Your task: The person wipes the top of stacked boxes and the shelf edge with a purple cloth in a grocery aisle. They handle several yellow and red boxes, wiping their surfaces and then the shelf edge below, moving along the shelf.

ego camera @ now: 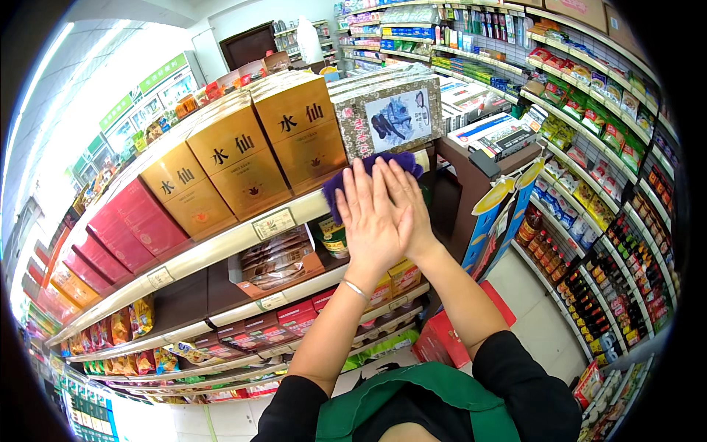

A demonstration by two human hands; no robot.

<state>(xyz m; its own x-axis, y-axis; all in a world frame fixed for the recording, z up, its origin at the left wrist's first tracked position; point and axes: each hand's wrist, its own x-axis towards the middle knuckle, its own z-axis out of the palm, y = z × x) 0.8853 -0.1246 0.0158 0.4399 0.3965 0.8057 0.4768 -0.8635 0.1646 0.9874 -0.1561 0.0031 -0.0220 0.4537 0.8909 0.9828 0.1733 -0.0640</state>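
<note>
Both hands rest close together on a purple cloth [407, 161] at the edge of the top shelf [309, 208]. My left hand [371, 218] has its fingers stretched over the cloth, and a bracelet circles that wrist. Beside it and partly overlapped by it, my right hand [411, 207] presses its fingers flat on the same cloth. Directly behind the cloth stands a patterned box with a blue picture [399, 119]. Gold boxes [301, 130] line the shelf to the left. Part of the cloth and the shelf edge under the hands is hidden.
Red boxes [146, 215] stand farther left. Below are an open carton of packets [281, 257] and a green tub [333, 236]. A brown end panel [469, 193] with a hanging blue and yellow display [497, 212] is at right. A red carton [442, 340] sits on the floor.
</note>
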